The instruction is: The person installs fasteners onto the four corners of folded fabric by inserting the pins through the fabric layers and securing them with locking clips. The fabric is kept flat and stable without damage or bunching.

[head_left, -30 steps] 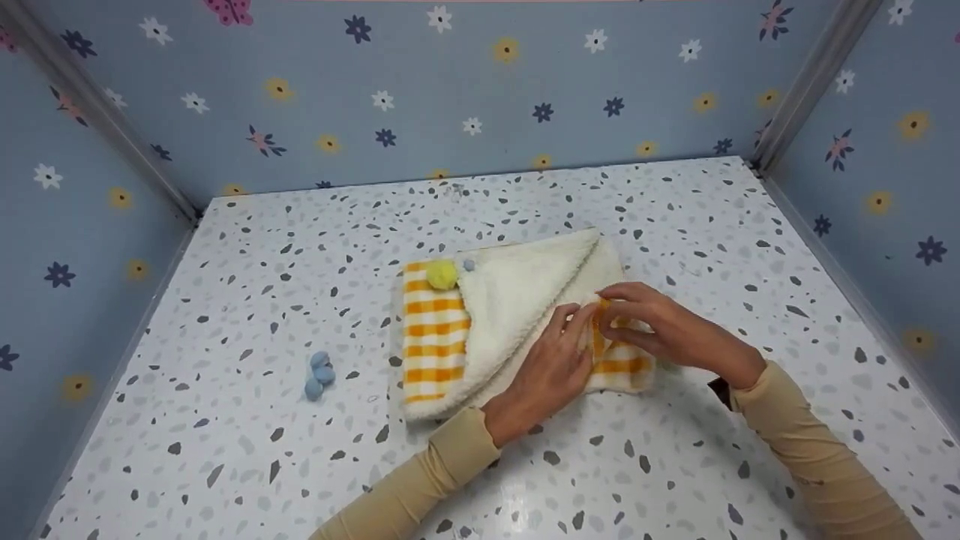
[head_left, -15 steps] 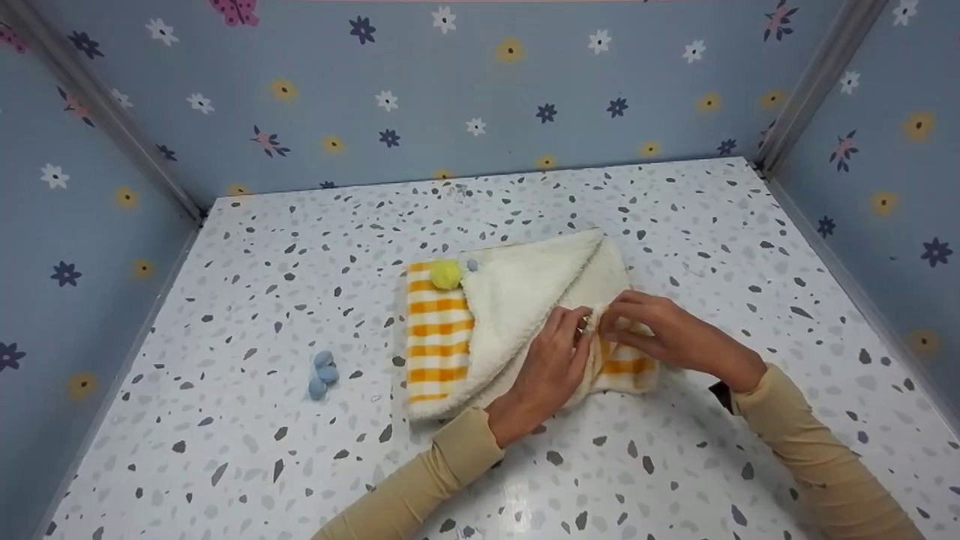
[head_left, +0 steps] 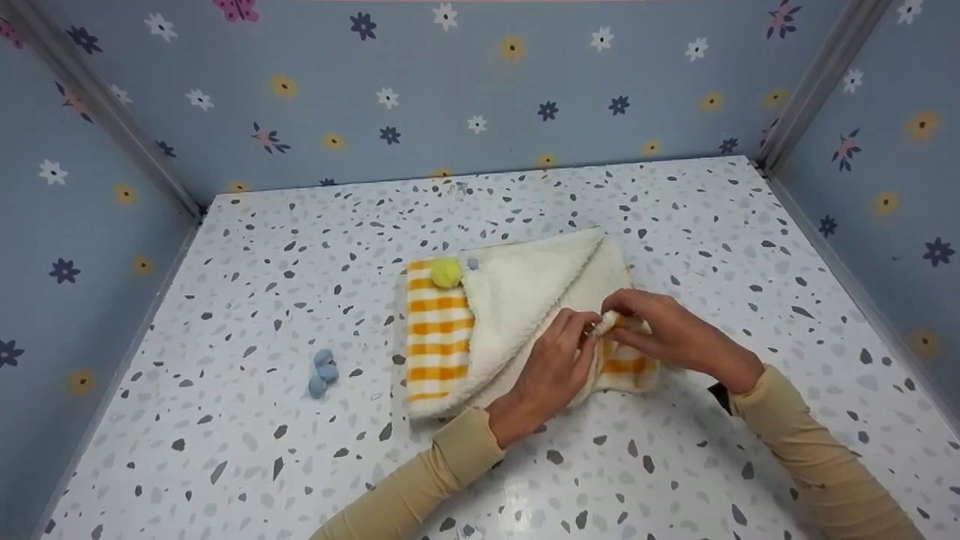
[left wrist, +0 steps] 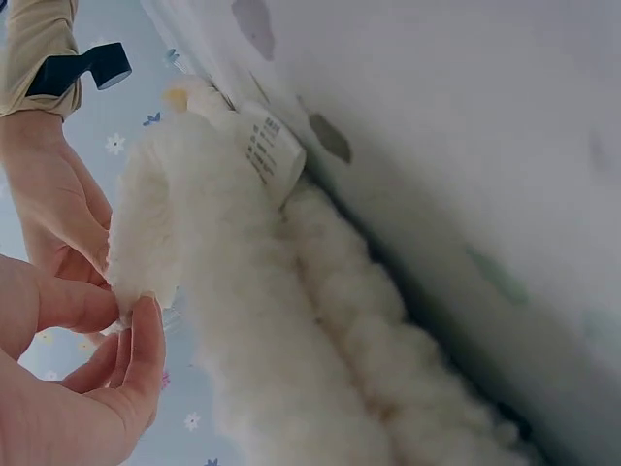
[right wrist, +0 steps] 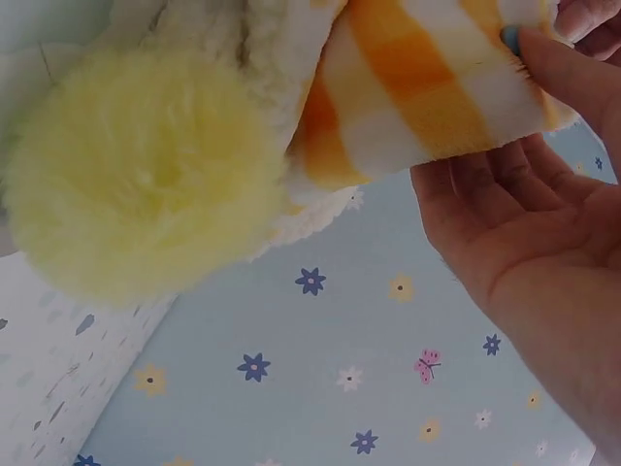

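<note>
A folded blanket [head_left: 442, 337] lies on the table, orange-and-white checked on one side and cream fleece on the other. A yellow pom-pom [head_left: 446, 272] and a small blue round piece [head_left: 472, 264] show at its upper left. My left hand [head_left: 555, 367] pinches the fleece edge at the blanket's right part between thumb and fingertips. Right beside it, my right hand [head_left: 671, 330] pinches a rolled-up bit of the same edge. The right wrist view shows another blue round piece [right wrist: 509, 39] at a thumb tip on the checked cloth. A white printed label [left wrist: 272, 155] sticks out from the fleece.
Small light-blue lumps [head_left: 322, 373] lie on the speckled white table [head_left: 247, 300], left of the blanket. Flower-patterned blue walls [head_left: 450, 82] close off the back and both sides. In the right wrist view a large yellow pom-pom [right wrist: 146, 175] hangs near the camera.
My right fingers have shifted along the edge, and a rolled bit of fleece and checked cloth now shows between them. My left hand stays nearly in place. The rest of the blanket keeps its shape.
</note>
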`<state>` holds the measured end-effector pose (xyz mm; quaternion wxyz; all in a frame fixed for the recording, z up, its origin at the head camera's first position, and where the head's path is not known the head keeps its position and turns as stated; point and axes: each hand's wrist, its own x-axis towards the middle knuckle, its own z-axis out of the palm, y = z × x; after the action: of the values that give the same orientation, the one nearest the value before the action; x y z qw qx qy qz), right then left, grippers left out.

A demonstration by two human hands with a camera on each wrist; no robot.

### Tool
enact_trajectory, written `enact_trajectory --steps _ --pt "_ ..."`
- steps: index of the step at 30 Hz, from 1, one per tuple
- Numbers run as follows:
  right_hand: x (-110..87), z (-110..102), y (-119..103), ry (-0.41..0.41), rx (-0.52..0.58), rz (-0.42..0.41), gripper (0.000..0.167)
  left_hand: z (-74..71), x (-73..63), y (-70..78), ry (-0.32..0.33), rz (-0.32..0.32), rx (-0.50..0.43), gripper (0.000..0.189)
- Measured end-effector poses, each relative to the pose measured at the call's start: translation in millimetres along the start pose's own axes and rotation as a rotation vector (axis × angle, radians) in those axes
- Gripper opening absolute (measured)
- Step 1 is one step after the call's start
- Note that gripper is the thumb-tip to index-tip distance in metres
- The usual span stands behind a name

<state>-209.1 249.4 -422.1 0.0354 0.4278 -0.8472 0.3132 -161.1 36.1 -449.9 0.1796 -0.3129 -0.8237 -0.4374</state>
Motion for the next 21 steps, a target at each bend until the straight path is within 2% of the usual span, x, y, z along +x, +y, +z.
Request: enact_trajectory --steps 4,12,16,21 --pt "-1.3 2 1 0.017 -0.008 -0.035 0.023 0.6 -1.1 0.1 0.005 0.012 0.012 0.014" --pt "-3.3 4 3 0.000 0.012 -0.016 0.024 -2.7 -2.6 -0.4 0.002 0.016 0.098 0.012" --pt "-3.9 4 2 0.008 0.001 -0.030 0.026 -7.6 -4.0 -1.3 -0.009 -0.004 0.145 0.014" --pt "-2.7 3 2 -0.009 -0.016 -0.012 0.024 -17.4 -5.8 -3.4 0.005 0.000 0.210 0.017"
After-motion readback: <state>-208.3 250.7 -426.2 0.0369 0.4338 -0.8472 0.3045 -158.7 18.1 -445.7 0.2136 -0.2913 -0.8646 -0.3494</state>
